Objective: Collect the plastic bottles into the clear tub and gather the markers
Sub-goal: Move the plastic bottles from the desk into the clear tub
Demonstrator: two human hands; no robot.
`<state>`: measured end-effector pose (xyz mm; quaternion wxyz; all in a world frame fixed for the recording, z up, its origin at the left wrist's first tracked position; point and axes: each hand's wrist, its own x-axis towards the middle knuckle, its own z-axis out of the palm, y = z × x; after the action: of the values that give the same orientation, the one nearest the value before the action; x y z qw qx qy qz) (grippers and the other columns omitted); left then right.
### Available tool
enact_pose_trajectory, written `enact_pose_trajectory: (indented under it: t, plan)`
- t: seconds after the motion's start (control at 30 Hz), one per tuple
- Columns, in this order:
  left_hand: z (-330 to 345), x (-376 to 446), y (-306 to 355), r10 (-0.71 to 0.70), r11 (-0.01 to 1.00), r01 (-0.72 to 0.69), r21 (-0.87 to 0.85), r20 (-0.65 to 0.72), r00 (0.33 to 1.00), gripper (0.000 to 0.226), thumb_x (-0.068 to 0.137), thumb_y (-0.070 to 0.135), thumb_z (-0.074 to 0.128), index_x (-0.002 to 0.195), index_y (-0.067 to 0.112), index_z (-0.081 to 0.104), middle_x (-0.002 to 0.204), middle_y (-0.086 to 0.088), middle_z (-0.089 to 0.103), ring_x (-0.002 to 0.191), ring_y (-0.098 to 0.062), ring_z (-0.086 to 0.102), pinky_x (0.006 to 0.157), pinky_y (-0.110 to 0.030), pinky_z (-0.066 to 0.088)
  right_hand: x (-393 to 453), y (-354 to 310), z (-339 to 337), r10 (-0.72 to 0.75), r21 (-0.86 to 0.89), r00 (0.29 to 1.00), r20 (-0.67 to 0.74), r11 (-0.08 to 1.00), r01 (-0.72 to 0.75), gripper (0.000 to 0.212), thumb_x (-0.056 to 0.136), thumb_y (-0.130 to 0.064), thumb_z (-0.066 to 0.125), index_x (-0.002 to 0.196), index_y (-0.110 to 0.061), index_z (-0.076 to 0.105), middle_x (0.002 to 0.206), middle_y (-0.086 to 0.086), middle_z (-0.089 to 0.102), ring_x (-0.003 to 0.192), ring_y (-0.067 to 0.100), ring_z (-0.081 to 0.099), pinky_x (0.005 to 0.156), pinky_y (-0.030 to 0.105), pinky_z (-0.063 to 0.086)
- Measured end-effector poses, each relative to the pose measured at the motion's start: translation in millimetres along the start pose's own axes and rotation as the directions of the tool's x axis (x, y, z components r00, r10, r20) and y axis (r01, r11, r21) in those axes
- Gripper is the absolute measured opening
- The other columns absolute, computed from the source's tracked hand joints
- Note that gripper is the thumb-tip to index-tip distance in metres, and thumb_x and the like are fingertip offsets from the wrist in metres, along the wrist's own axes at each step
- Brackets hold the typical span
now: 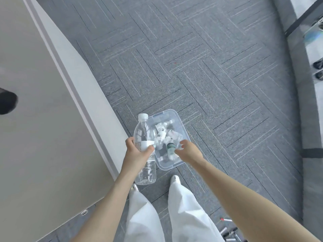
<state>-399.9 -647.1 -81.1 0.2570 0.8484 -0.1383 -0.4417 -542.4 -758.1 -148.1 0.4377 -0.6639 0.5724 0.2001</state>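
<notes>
Head view, looking straight down at grey carpet floor (209,67).

Left hand (138,152) wrapped round a clear water bottle (144,149) at its white label band; thumb on one side, fingers curled on the other. Bottle upright-ish, white cap (143,116) pointing away, base toward the body, empty or nearly so. Bottle overlapping the left rim of the clear tub (176,117).

Right hand (187,151) at the tub's near right edge, fingers curled over the rim, gripping it. Tub held above the floor between the two hands, tilted slightly. Inside: several small clear plastic bottles (163,133) lying jumbled, white caps and labels showing; one with a green label (171,146) just beside the right fingertips.

Beige bench (35,119) along the left, pale edge running diagonally. Dark blurred object (7,104) on it at far left, unidentifiable.

White trouser legs and light shoes (175,179) below the tub.

Markers (229,231) lying on the floor at bottom right, one with a red tip, well apart from the tub.
</notes>
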Motion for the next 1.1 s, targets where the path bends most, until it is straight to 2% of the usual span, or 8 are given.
enact_pose_trajectory:
  t: [0.1,0.23,0.33,0.5,0.6,0.77,0.9,1.1]
  plan:
    - [7.8,4.9,3.9,-0.003,0.999,0.002,0.050,0.014,1.000,0.063,0.084,0.038,0.061,0.130,0.018,0.023,0.116,-0.008,0.055,0.080,-0.021,0.057,0.063,-0.030,0.041,-4.7,8.5,-3.6,0.003,-0.003,1.000,0.004,1.000,-0.003,0.050,0.089,-0.034,0.054,0.135,-0.019,0.044,0.126,0.002,0.059,0.104,0.019,0.062,0.090,0.039,0.053]
    - [16.1,19.9,16.5,0.036,0.994,-0.040,0.103,0.046,0.998,0.066,0.082,0.042,0.062,0.131,0.019,0.025,0.134,-0.010,0.048,0.107,-0.029,0.057,0.077,-0.033,0.045,-11.1,15.5,-13.9,-0.009,0.023,1.000,-0.014,1.000,0.009,0.052,0.090,-0.042,0.053,0.135,-0.017,0.046,0.125,0.001,0.060,0.108,0.020,0.061,0.094,0.040,0.051]
    - [21.6,30.3,29.0,0.050,0.990,-0.057,0.132,0.057,0.997,0.068,0.082,0.043,0.061,0.134,0.018,0.026,0.140,-0.010,0.044,0.114,-0.031,0.055,0.084,-0.038,0.046,-14.1,19.8,-16.9,-0.032,0.031,0.999,-0.029,0.999,0.033,0.053,0.091,-0.043,0.051,0.135,-0.015,0.046,0.126,0.003,0.059,0.110,0.019,0.060,0.095,0.039,0.051]
    - [29.5,36.1,39.1,0.076,0.986,-0.083,0.141,0.052,0.996,0.058,0.084,0.039,0.062,0.125,0.015,0.030,0.121,-0.009,0.054,0.087,-0.022,0.055,0.055,-0.025,0.038,-16.0,23.8,-19.0,-0.055,0.025,0.997,-0.057,0.998,0.056,0.045,0.092,-0.031,0.053,0.134,-0.017,0.047,0.129,-0.001,0.058,0.106,0.015,0.060,0.090,0.033,0.051]
    - [33.7,40.0,43.9,0.096,0.981,-0.105,0.165,0.063,0.993,0.069,0.084,0.040,0.062,0.136,0.015,0.024,0.133,-0.011,0.048,0.106,-0.029,0.055,0.075,-0.033,0.046,-16.2,23.1,-19.7,-0.054,0.028,0.997,-0.059,0.998,0.056,0.045,0.092,-0.031,0.052,0.134,-0.017,0.047,0.130,-0.001,0.058,0.103,0.015,0.062,0.089,0.033,0.053]
    - [39.0,40.9,54.4,0.115,0.957,-0.133,0.258,0.084,0.990,0.091,0.087,0.042,0.059,0.150,0.013,0.000,0.155,-0.013,0.020,0.138,-0.030,0.031,0.104,-0.040,0.035,-17.9,21.0,-22.3,-0.058,0.018,0.995,-0.077,0.998,0.060,0.042,0.091,-0.027,0.052,0.132,-0.020,0.048,0.127,-0.001,0.060,0.102,0.015,0.062,0.086,0.032,0.053]
    - [35.4,38.6,52.8,0.142,0.955,-0.154,0.253,0.065,0.988,0.086,0.088,0.039,0.058,0.150,0.012,0.004,0.155,-0.012,0.022,0.141,-0.028,0.027,0.108,-0.039,0.030,-18.1,18.8,-25.2,-0.058,-0.003,0.996,-0.074,0.998,0.058,0.040,0.093,-0.028,0.051,0.132,-0.021,0.048,0.122,-0.003,0.061,0.087,0.012,0.062,0.080,0.030,0.055]
    - [26.7,29.7,39.6,0.151,0.970,-0.156,0.188,0.038,0.988,0.078,0.087,0.034,0.061,0.148,0.016,0.015,0.150,-0.011,0.032,0.137,-0.025,0.034,0.105,-0.038,0.034,-20.3,13.0,-27.5,-0.070,-0.015,0.995,-0.070,0.997,0.069,0.041,0.091,-0.029,0.050,0.132,-0.021,0.047,0.119,-0.004,0.062,0.082,0.012,0.065,0.080,0.035,0.057]
